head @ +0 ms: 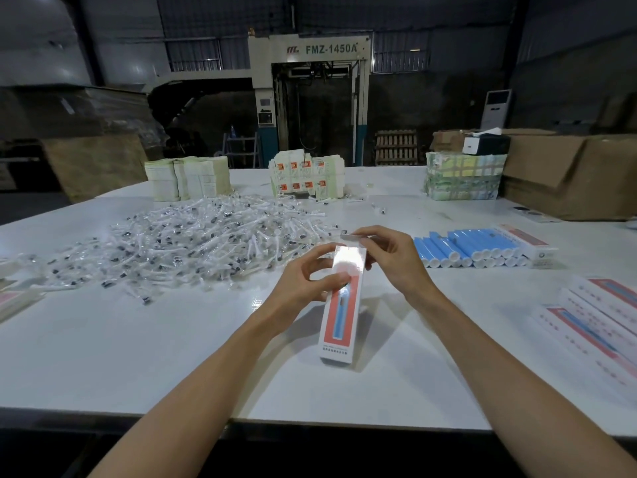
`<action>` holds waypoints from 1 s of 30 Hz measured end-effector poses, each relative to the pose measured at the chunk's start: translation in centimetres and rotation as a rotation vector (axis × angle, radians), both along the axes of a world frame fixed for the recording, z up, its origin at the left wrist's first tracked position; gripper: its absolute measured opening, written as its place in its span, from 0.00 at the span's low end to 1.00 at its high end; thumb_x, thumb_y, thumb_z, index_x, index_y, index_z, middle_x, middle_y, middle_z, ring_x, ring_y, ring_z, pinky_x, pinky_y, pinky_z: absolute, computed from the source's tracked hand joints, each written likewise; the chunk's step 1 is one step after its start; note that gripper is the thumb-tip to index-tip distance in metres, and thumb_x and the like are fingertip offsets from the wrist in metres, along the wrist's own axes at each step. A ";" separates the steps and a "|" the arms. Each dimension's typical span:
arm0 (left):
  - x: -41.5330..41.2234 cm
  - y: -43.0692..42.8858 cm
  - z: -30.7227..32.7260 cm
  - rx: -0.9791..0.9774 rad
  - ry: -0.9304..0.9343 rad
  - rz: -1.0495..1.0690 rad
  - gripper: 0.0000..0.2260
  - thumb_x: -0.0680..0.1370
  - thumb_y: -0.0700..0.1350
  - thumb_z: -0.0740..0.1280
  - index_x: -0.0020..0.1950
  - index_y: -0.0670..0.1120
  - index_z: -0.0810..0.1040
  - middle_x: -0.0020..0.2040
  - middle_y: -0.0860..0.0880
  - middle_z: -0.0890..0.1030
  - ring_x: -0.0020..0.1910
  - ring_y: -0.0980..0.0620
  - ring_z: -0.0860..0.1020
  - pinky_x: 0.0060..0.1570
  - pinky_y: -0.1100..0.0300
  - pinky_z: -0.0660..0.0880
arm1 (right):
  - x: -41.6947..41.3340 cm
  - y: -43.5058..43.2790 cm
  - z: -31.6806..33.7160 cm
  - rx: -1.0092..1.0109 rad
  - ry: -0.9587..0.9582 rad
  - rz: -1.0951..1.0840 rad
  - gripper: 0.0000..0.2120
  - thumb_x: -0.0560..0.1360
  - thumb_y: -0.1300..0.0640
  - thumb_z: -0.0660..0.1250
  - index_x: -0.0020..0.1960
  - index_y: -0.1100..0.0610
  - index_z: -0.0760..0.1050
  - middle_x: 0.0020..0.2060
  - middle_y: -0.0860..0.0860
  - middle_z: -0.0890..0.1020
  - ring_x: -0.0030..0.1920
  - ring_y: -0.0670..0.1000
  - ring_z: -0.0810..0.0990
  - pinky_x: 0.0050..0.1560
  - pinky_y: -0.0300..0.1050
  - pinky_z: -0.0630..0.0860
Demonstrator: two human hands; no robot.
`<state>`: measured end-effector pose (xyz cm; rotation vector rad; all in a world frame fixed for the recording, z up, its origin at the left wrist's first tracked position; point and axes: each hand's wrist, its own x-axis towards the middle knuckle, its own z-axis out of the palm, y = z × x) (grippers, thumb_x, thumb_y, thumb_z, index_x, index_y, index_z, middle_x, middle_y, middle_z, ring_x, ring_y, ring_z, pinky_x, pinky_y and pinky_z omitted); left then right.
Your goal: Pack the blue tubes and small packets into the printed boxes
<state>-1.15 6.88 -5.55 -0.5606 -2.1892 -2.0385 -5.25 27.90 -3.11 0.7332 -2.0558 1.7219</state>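
Observation:
A long white printed box (339, 315) with a red panel and a blue tube picture stands tilted on the white table (138, 339), its lower end touching the surface. My left hand (310, 277) grips its upper part from the left. My right hand (389, 255) pinches the flap at the box's top end. A row of blue tubes (472, 248) with white caps lies to the right. A wide heap of small clear packets (193, 243) spreads across the table's middle left.
Finished printed boxes (599, 315) lie at the right edge, and one more box (527, 241) sits beside the tubes. Stacks of flat cartons (306, 179) and leaflets (188, 179) stand at the back. Brown cardboard boxes (568, 170) fill the far right corner.

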 end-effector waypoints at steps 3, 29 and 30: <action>0.0 0.1 -0.1 -0.009 0.021 0.026 0.24 0.75 0.55 0.80 0.70 0.62 0.80 0.61 0.50 0.87 0.59 0.46 0.87 0.49 0.52 0.85 | 0.3 0.3 0.1 0.049 0.004 0.040 0.10 0.84 0.62 0.64 0.57 0.55 0.85 0.47 0.50 0.88 0.43 0.57 0.85 0.44 0.44 0.84; 0.2 0.4 -0.2 0.029 0.058 0.029 0.31 0.76 0.55 0.80 0.75 0.66 0.72 0.61 0.50 0.87 0.63 0.48 0.85 0.51 0.53 0.85 | 0.8 0.4 1.5 -0.145 -0.293 0.217 0.09 0.82 0.64 0.66 0.55 0.63 0.85 0.50 0.57 0.87 0.52 0.54 0.87 0.49 0.42 0.82; 0.2 0.4 -0.2 0.027 0.062 0.036 0.31 0.76 0.55 0.80 0.75 0.67 0.72 0.61 0.52 0.87 0.64 0.50 0.84 0.50 0.54 0.85 | 0.7 0.4 1.5 -0.133 -0.286 0.226 0.09 0.82 0.64 0.66 0.55 0.62 0.85 0.50 0.57 0.87 0.52 0.55 0.87 0.49 0.43 0.83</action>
